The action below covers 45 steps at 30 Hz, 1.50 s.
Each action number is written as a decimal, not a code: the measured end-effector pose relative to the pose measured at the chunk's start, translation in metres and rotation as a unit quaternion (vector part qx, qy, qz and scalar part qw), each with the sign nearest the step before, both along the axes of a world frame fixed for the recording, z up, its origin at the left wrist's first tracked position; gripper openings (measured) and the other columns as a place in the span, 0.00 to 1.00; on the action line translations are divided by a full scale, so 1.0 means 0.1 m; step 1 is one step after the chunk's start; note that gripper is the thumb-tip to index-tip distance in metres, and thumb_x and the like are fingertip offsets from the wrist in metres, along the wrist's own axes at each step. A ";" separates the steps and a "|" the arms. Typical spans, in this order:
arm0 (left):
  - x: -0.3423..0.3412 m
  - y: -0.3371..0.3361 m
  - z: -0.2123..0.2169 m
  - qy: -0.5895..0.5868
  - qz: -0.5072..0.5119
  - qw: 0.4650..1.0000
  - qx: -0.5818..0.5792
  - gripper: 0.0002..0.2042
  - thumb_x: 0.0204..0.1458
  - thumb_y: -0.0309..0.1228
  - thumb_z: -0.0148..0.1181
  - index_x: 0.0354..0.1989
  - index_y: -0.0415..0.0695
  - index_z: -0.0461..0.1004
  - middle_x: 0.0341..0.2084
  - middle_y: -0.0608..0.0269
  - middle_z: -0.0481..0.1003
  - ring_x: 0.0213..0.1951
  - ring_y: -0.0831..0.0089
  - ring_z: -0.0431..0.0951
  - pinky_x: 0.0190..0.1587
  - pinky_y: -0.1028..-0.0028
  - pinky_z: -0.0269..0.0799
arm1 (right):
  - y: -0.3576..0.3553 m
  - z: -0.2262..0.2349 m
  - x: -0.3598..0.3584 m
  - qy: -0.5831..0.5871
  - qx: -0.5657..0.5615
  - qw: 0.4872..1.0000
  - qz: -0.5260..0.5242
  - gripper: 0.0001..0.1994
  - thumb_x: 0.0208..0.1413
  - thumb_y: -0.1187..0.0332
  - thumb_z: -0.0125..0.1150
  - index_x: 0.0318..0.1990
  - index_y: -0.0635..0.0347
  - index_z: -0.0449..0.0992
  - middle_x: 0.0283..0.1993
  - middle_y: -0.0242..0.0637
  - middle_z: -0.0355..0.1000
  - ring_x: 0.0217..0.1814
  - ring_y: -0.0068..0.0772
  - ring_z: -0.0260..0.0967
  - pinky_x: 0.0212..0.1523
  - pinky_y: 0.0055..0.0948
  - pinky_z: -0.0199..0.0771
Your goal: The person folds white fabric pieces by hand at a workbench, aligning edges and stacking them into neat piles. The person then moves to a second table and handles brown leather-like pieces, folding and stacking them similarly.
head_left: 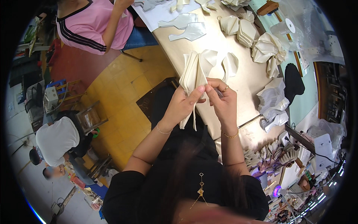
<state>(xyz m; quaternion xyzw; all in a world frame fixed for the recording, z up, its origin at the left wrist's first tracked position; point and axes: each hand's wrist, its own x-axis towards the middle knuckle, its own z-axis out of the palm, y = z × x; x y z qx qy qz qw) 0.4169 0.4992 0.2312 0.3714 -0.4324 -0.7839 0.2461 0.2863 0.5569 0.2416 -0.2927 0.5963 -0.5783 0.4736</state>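
Note:
A fanned bundle of cream, leather-like cut pieces (191, 71) stands up in my left hand (179, 106), its fingers wrapped around the lower part with the thumb in front. My right hand (225, 100) is closed in a pinch on the near edge of the bundle, and its thumb tip sits beside the left thumb. Some strips of the bundle hang below my hands. On the table just beyond my right hand lies a loose curved cream piece (230, 64). Two flat, shiny pale pieces (192, 31) with narrow tails rest farther away.
More cream bundles (265, 48) and a wavy stack of pale pieces (273, 99) line the right side of the table (167, 41). A white spool (284, 27) and a black flat shape (294, 83) lie beyond. A person in pink (95, 26) sits at far left.

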 end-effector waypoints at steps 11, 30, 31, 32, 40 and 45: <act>0.00 -0.02 -0.16 0.030 0.063 0.997 0.033 0.22 0.62 0.39 0.40 0.52 0.31 0.67 0.41 0.51 0.75 0.42 0.66 0.78 0.43 0.65 0.80 | 0.04 -0.20 0.03 -0.088 -0.001 0.994 -0.061 0.07 0.62 0.67 0.53 0.39 0.62 0.70 0.29 0.25 0.69 0.24 0.11 0.64 0.20 0.15 0.64; 0.03 -0.02 -0.43 -0.072 -0.186 0.972 0.126 0.24 0.63 0.38 0.35 0.53 0.25 0.63 0.37 0.45 0.77 0.37 0.62 0.82 0.19 0.75 0.78 | 0.43 -0.48 -0.47 0.283 0.134 0.949 0.022 0.16 0.59 0.61 0.59 0.46 0.62 0.68 0.25 0.46 0.72 0.22 0.33 0.70 0.27 0.28 0.68; 0.06 -0.01 -0.44 -0.079 -0.206 0.965 0.139 0.24 0.63 0.38 0.35 0.52 0.24 0.63 0.35 0.45 0.77 0.36 0.62 0.82 0.17 0.76 0.77 | 0.45 -0.49 -0.47 0.290 0.128 0.947 0.042 0.16 0.58 0.61 0.61 0.45 0.63 0.69 0.25 0.43 0.72 0.22 0.29 0.69 0.26 0.25 0.67; 0.08 0.03 -0.44 -0.072 -0.188 0.970 0.137 0.24 0.63 0.38 0.36 0.49 0.24 0.64 0.33 0.45 0.77 0.31 0.64 0.83 0.13 0.78 0.71 | 0.47 -0.49 -0.47 0.285 0.142 0.944 0.083 0.16 0.57 0.61 0.62 0.44 0.63 0.70 0.24 0.40 0.72 0.22 0.25 0.68 0.26 0.23 0.66; 0.29 -0.08 -0.32 -0.141 -0.230 0.949 0.163 0.22 0.62 0.41 0.40 0.42 0.27 0.68 0.21 0.53 0.77 0.13 0.71 0.75 0.08 0.81 0.59 | 0.52 -0.37 -0.86 0.169 0.173 0.951 0.194 0.16 0.57 0.59 0.63 0.30 0.65 0.75 0.18 0.30 0.68 0.20 0.13 0.61 0.22 0.21 0.61; 0.26 -0.10 -0.13 -0.139 -0.264 0.937 0.184 0.19 0.56 0.36 0.57 0.45 0.29 0.69 0.22 0.56 0.77 0.11 0.77 0.72 0.10 0.82 0.63 | 0.48 -0.25 -0.95 0.132 0.167 0.949 0.234 0.17 0.60 0.57 0.59 0.34 0.66 0.76 0.21 0.32 0.72 0.23 0.16 0.64 0.26 0.22 0.65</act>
